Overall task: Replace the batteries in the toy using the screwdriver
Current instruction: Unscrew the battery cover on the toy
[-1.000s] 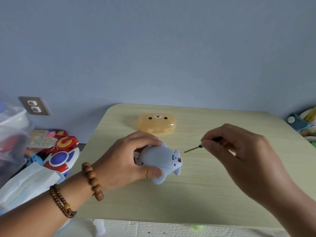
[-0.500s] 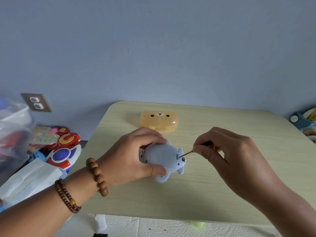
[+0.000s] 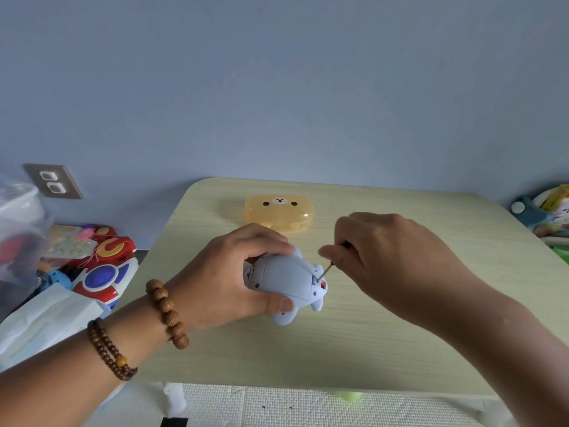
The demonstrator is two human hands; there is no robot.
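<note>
Both thumb and fingers of the left hand (image 3: 228, 278) grip the blue-grey animal toy (image 3: 286, 282) near the middle of the pale wooden surface (image 3: 338, 349). The right hand (image 3: 391, 257) pinches a small screwdriver (image 3: 326, 270), its tip at the toy's end beside a red switch (image 3: 323, 285). An orange bear-faced case (image 3: 278, 215) lies behind.

Left hand (image 3: 228, 282) grips toy (image 3: 286, 280); right hand (image 3: 391, 260) pinches screwdriver (image 3: 327, 270).

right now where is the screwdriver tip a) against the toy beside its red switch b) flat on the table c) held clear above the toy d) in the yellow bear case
a: the screwdriver pinched by the right hand slants down onto the toy next to the red switch.
</note>
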